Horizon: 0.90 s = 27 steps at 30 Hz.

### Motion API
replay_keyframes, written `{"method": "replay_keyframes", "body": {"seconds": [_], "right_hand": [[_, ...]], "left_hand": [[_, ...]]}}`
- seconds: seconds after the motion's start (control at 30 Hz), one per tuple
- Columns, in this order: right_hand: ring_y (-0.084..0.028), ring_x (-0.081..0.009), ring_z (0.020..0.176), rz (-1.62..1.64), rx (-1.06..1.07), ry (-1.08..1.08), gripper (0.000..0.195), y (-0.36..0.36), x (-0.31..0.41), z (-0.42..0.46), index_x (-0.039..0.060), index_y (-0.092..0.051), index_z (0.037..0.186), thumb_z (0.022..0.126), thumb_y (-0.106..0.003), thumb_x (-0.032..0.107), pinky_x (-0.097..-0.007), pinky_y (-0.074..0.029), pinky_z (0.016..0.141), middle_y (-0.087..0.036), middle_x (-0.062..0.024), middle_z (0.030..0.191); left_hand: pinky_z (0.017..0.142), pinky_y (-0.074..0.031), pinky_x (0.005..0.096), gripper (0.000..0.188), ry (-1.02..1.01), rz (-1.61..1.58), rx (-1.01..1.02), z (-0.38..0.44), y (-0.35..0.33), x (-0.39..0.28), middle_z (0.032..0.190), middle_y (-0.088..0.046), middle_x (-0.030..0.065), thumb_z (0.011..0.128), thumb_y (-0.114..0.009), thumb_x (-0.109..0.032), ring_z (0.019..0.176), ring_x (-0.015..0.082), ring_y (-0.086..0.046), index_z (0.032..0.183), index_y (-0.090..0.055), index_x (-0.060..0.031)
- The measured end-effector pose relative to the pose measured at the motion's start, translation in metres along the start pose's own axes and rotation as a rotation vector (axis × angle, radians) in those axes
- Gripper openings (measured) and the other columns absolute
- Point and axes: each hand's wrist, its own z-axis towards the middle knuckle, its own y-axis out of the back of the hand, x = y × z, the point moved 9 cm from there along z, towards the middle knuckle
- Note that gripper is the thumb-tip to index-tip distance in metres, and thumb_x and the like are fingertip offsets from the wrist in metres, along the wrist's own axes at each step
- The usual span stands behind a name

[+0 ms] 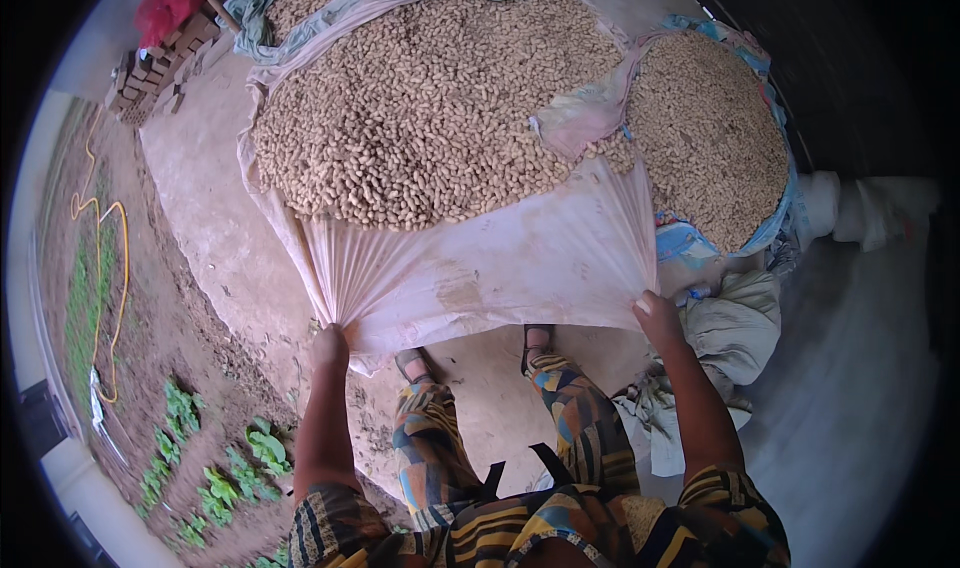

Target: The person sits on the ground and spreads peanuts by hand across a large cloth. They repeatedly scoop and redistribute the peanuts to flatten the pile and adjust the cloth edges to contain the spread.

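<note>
Gathered in my left hand point(331, 347) is one corner of a pale pinkish woven plastic sheet point(517, 271). My right hand point(659, 320) grips the sheet's other near corner, and the cloth stretches taut between both fists with creases fanning out from each. Beyond the bare strip, a broad heap of unshelled peanuts point(420, 117) lies on the far part of the sheet. A second peanut pile point(705, 132) rests on a blue printed sheet point(686, 239) to the right. My feet stand just behind the sheet's near edge.
Pale sacks point(735, 328) lie crumpled beside my right arm. A bluish cloth point(375, 5) crosses the heap's far side. Stacked bricks point(150, 72) and a red mesh bag point(169, 9) are at far left. A yellow hose point(124, 268) and leafy plants point(217, 493) occupy the soil at left.
</note>
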Motion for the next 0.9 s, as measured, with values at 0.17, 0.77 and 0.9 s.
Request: {"method": "replay_keyframes", "body": {"seconds": [0.17, 0.77, 0.9], "right_hand": [[-0.062, -0.0477, 0.077, 0.073, -0.065, 0.015, 0.029, 0.012, 0.008, -0.037, 0.0015, -0.058, 0.083, 0.089, -0.073, 0.025, -0.0519, -0.047, 0.064, -0.062, -0.0258, 0.076], [-0.062, -0.0464, 0.075, 0.145, -0.175, -0.002, 0.027, 0.012, -0.058, -0.136, 0.001, -0.057, 0.084, 0.088, -0.073, 0.022, -0.0508, -0.047, 0.064, -0.061, -0.0249, 0.074], [-0.061, -0.0477, 0.076, 0.156, -0.192, 0.088, 0.03, -0.011, -0.026, -0.111, 0.0006, -0.056, 0.084, 0.09, -0.071, 0.025, -0.0514, -0.046, 0.064, -0.06, -0.0264, 0.075]], "left_hand": [[0.094, -0.048, 0.0541, 0.057, 0.136, -0.261, -0.052, -0.041, -0.03, 0.032, 0.111, -0.067, 0.0305, 0.103, -0.03, -0.037, 0.104, 0.047, -0.065, 0.1, -0.071, 0.0026], [0.093, -0.051, 0.0528, 0.035, -0.001, -0.071, 0.097, -0.18, -0.128, -0.006, 0.111, -0.07, 0.0251, 0.1, -0.041, -0.026, 0.105, 0.0437, -0.067, 0.111, -0.067, -0.0046], [0.09, -0.052, 0.0532, 0.031, -0.052, -0.139, 0.011, -0.149, -0.138, -0.019, 0.108, -0.07, 0.0257, 0.098, -0.044, -0.021, 0.102, 0.0434, -0.068, 0.108, -0.068, -0.0041]]}}
